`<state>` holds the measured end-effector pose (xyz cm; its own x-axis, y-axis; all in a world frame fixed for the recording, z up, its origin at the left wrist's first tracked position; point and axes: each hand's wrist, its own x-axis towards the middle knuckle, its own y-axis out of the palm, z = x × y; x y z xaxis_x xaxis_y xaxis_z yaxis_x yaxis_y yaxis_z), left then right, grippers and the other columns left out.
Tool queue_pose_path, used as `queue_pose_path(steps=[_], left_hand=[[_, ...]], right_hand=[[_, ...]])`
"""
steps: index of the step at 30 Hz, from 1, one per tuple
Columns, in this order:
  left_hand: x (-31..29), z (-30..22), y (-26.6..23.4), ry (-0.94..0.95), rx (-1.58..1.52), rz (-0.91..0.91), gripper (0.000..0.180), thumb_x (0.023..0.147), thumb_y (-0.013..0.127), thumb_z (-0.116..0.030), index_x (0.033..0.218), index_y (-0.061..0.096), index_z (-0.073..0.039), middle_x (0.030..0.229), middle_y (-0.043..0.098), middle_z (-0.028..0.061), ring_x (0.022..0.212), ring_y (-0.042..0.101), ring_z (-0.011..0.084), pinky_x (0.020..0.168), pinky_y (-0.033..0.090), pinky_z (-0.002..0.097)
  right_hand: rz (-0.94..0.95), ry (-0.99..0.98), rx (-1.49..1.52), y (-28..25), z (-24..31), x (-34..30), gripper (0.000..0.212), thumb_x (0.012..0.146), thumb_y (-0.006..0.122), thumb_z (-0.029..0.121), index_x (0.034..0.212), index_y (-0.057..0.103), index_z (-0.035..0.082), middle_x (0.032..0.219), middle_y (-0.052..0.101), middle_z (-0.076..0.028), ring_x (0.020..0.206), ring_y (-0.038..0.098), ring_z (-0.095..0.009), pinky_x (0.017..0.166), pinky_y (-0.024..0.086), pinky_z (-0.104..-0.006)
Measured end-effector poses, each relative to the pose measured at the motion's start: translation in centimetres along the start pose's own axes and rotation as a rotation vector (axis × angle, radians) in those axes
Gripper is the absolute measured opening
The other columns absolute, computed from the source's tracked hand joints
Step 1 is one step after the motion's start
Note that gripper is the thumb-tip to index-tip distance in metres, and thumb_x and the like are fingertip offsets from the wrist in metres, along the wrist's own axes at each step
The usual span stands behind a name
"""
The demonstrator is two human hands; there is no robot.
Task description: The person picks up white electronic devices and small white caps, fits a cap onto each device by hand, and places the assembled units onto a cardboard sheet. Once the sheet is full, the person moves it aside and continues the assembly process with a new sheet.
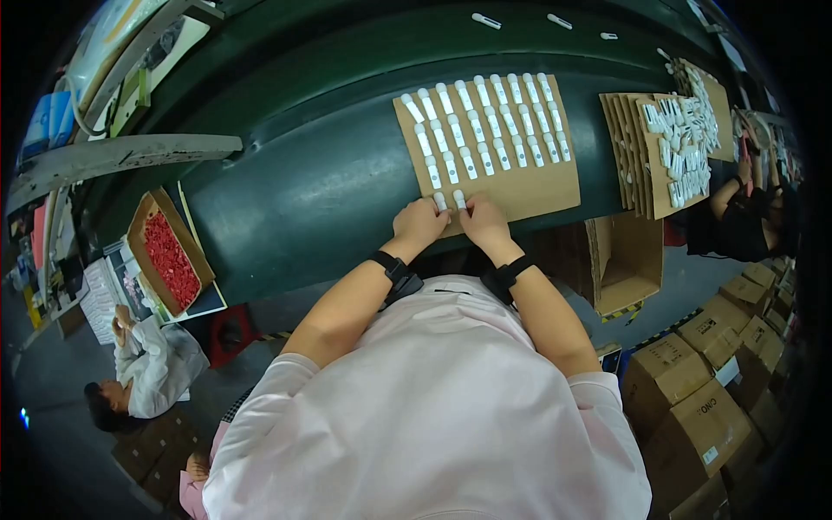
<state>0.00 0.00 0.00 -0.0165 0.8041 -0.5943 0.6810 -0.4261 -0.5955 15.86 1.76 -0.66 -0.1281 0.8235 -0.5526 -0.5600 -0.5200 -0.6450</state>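
A flat cardboard sheet lies before me on the dark green bench. Three neat rows of small white stick-shaped devices with rounded ends cover its far part. At the near edge, my left hand is closed, with a white stick-shaped device between thumb and fingers. Just beside it, my right hand pinches another white stick-shaped device. Both devices point away from me, at the sheet's near left part. My fingers hide their lower ends.
Stacked cardboard sheets with a heap of white devices stand at the right. A few loose devices lie farther back. Left is a box of small red parts; a seated person is beyond. Cartons fill the lower right.
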Motion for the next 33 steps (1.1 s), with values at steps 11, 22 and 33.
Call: queue_pose_path(steps=[11,22,33], left_hand=[[0.1,-0.2,0.5,0.041,0.012,-0.105,0.037,0.084,0.061,-0.042,0.075,0.068,-0.007,0.072,0.068,0.0131,0.070,0.066,0.0327,0.061,0.051,0.0419],[-0.2,-0.6,-2.0,0.020,0.070,0.002,0.044,0.087,0.055,-0.047,0.081,0.068,-0.005,0.080,0.069,0.0148,0.078,0.066,0.0348,0.068,0.051,0.0433],[5.2,2.0,-9.6,-0.005,0.072,-0.156,0.049,0.090,0.049,-0.050,0.084,0.068,-0.005,0.083,0.068,0.0194,0.085,0.065,0.0381,0.073,0.051,0.0459]], right_hand=[[-0.046,-0.089,-0.045,-0.4,0.5,0.9,0.025,0.087,0.060,0.025,0.095,0.056,0.002,0.088,0.065,-0.021,0.086,0.063,-0.038,0.074,0.050,-0.0463],[-0.124,-0.070,0.005,-3.0,-0.8,-0.7,0.025,0.086,0.063,0.024,0.098,0.059,0.003,0.089,0.065,-0.017,0.081,0.063,-0.033,0.072,0.051,-0.0408],[-0.353,-0.233,-0.094,-17.2,-3.8,3.7,0.019,0.085,0.063,0.018,0.097,0.061,0.003,0.088,0.066,-0.015,0.080,0.064,-0.030,0.070,0.051,-0.0370]])
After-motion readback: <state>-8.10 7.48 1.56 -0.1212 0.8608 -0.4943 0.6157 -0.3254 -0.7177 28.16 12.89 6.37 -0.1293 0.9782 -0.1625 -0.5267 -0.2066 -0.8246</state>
